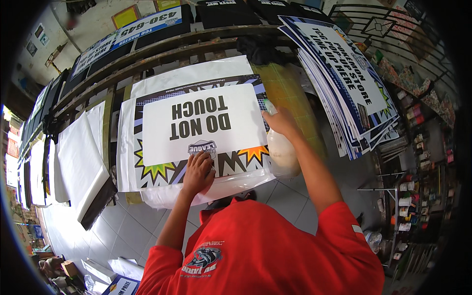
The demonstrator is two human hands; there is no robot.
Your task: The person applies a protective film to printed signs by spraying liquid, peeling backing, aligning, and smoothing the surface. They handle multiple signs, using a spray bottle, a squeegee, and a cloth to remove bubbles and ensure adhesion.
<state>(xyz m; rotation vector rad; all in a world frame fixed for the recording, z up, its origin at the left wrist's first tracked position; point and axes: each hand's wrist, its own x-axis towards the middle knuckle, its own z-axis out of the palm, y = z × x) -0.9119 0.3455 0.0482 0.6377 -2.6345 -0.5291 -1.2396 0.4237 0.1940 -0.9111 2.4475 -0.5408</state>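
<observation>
A printed sign (157, 118) with a white panel, bold black lettering and comic-style bursts lies on white sheeting (211, 66), its text upside down to me. My left hand (199, 172) rests on the sign's near edge, fingers spread over the printed logo and holding nothing. At the sign's right edge, my right hand (281, 122) is closed around the neck of a translucent plastic bottle (283, 157) with pale contents. The bottle's whitish-green top (269, 106) sticks out beyond my fingers; it looks like a spray head, though the hand partly hides it.
A yellowish board (295, 98) lies right of the sign. Further right leans a thick stack of printed signs (351, 83). White sheets (81, 152) hang over the left side. Wooden rails (162, 56) run behind, with black panels (228, 14) beyond. Shelved containers (405, 201) stand at far right.
</observation>
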